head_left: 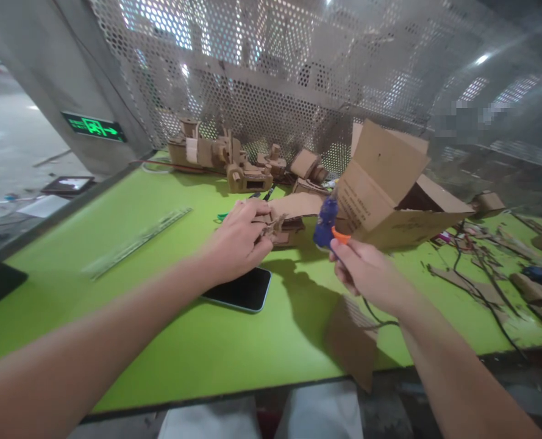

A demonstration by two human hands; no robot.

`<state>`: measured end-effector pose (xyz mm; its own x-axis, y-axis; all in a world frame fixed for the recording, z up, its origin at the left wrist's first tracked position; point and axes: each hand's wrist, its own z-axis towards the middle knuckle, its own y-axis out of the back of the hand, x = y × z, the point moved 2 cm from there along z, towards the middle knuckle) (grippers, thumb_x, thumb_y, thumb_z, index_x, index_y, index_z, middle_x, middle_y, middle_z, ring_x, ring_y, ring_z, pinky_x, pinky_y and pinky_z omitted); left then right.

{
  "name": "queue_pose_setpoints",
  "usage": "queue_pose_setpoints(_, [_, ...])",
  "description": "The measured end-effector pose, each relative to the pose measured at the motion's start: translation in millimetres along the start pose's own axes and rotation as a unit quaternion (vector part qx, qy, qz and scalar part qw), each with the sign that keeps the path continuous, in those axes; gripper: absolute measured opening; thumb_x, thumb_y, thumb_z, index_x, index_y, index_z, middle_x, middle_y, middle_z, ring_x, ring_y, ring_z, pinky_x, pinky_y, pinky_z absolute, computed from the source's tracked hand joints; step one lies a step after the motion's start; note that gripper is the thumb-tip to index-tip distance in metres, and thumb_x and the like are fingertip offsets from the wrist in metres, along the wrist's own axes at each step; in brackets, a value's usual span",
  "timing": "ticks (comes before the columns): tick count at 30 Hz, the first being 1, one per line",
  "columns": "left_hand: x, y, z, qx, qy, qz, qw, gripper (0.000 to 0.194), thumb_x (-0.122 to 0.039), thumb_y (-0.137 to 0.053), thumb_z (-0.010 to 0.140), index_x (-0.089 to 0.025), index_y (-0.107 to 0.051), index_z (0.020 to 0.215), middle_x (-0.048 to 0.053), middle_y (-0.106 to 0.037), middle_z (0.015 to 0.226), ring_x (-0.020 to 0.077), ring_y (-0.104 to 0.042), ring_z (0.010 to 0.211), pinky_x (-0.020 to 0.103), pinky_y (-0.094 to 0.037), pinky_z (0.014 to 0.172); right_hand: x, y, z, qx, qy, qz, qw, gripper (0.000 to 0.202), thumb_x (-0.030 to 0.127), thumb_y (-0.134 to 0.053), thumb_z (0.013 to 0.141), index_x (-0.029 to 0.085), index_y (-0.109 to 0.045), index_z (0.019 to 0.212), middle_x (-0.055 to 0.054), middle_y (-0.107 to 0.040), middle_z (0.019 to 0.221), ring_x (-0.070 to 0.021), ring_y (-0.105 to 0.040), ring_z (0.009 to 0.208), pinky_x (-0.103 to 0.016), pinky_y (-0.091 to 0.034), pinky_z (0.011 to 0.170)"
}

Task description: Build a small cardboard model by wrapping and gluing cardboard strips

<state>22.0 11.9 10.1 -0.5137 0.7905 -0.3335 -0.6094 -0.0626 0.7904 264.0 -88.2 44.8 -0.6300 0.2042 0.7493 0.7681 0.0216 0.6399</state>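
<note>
My right hand (366,271) grips a blue hot glue gun (326,221) with an orange trigger, its body upright beside the cardboard piece and its cord trailing below my hand. Bent fingers of my left hand (241,244) close over the torn, ragged end of a cardboard piece (300,206), whose flat curved top reaches right toward the glue gun. Part of that piece is hidden under my fingers. Beneath my left wrist lies a phone (247,291) with a dark screen.
Cardboard models (247,177) line the back of the green table (197,360), by a perforated metal screen (252,79). An open cardboard box (385,207) stands right of centre. A clear ruler (142,244) lies left. Scraps (472,286) and cords litter the right; a cardboard sheet (353,341) overhangs the front edge.
</note>
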Motion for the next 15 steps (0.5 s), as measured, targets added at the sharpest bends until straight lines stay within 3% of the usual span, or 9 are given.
queue_pose_setpoints(3, [6, 0.4, 1, -0.004, 0.009, -0.012, 1.000, 0.031, -0.031, -0.045, 0.102, -0.014, -0.070, 0.094, 0.020, -0.057, 0.137, 0.0362, -0.052, 0.136, 0.059, -0.042, 0.123, -3, 12, 1, 0.023, 0.008, 0.079, 0.997, 0.055, 0.073, -0.050, 0.101, 0.020, -0.063, 0.094, 0.001, -0.065, 0.069, -0.0111, -0.054, 0.049, -0.026, -0.041, 0.049])
queue_pose_setpoints(8, [-1, 3.9, 1, 0.000, -0.010, -0.019, 1.000, 0.032, -0.032, -0.048, 0.103, -0.014, -0.074, 0.107, 0.020, -0.058, 0.138, 0.0363, -0.051, 0.139, 0.061, -0.036, 0.126, -5, 16, -1, 0.083, 0.026, 0.153, 0.984, 0.053, 0.070, -0.057, 0.100, 0.018, -0.069, 0.103, -0.003, -0.070, 0.081, -0.0096, -0.054, 0.051, -0.025, -0.041, 0.048])
queue_pose_setpoints(12, [-2, 9.8, 0, 0.031, -0.036, -0.017, 0.999, 0.035, -0.035, -0.051, 0.102, -0.016, -0.077, 0.089, 0.019, -0.057, 0.139, 0.0371, -0.047, 0.144, 0.060, -0.035, 0.128, -12, 17, -2, 0.116, 0.020, 0.245, 0.962, 0.043, 0.061, -0.065, 0.099, 0.019, -0.071, 0.106, -0.002, -0.066, 0.083, -0.0085, -0.045, 0.051, -0.026, -0.034, 0.047])
queue_pose_setpoints(15, [-1, 12.4, 0, 0.068, -0.050, 0.001, 0.996, 0.034, -0.036, -0.055, 0.100, -0.018, -0.083, 0.094, 0.019, -0.055, 0.143, 0.0390, -0.044, 0.147, 0.063, -0.033, 0.128, -16, 21, -4, 0.127, 0.017, 0.297, 0.946, 0.035, 0.052, -0.068, 0.099, 0.020, -0.072, 0.112, 0.000, -0.059, 0.083, -0.0075, -0.034, 0.053, -0.025, -0.028, 0.046])
